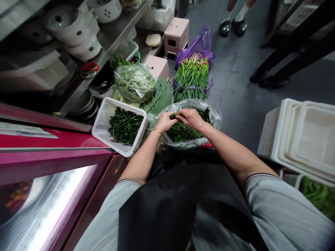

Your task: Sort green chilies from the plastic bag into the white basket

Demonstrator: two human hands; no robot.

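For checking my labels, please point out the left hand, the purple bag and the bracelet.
Left hand [165, 122]: head view, middle of hand.
Purple bag [202, 42]: head view, upper plastic.
Bracelet [158, 131]: head view, its visible band.

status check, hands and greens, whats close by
Left hand holding green piece, right hand at it. Greens below, in plastic bag. White basket close, left side.

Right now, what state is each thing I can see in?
Left hand: closed on a green piece.
Right hand: curled, at that piece; grip unclear.
White basket: partly filled with dark green stems.
Clear bag: open, holding similar stems.
Purple bag: open, holding green stalks.
Pale green vegetables: bagged.
Far pink stool: upright.
White bins: stacked.
Display case: lit inside.
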